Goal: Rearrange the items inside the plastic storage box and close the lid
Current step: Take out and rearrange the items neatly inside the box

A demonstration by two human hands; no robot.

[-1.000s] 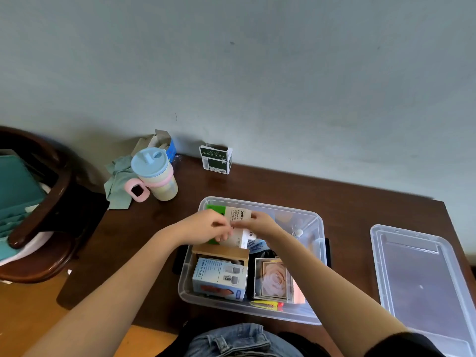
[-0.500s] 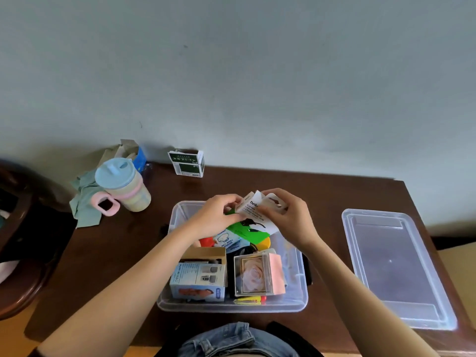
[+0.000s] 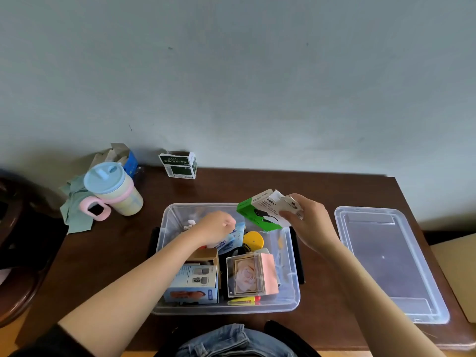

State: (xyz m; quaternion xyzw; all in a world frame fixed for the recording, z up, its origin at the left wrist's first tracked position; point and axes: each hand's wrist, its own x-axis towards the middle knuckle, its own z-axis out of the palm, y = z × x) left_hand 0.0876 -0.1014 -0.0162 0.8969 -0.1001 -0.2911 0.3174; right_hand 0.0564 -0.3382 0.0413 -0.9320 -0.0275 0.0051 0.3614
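Note:
The clear plastic storage box (image 3: pixel 164 228) stands open on the brown table in front of me. My right hand (image 3: pixel 311 222) holds a green and white Belkin carton (image 3: pixel 257 215) above the box's far right corner. My left hand (image 3: pixel 215 228) is down inside the box, fingers curled on the edge of a blue wet-wipes packet (image 3: pixel 233 237). Inside lie a light blue carton (image 3: pixel 192 282), a brown cardboard box (image 3: pixel 203 255), a clear case with a rose picture (image 3: pixel 244 275), a pink pad (image 3: pixel 270 274), a yellow round item (image 3: pixel 253 240) and a yellow marker (image 3: pixel 242 301). The clear lid (image 3: pixel 386 261) lies flat to the right.
A pastel sippy cup (image 3: pixel 113 189) and a green cloth (image 3: pixel 74 212) sit at the table's back left. A small green and white carton (image 3: pixel 179 164) stands against the wall. A dark wooden chair (image 3: pixel 15 253) is at the left, a cardboard sheet (image 3: pixel 458 266) beyond the right edge.
My left hand has let go of the green carton and dropped into the box onto the wipes packet. My right hand alone has carried the carton up and to the right.

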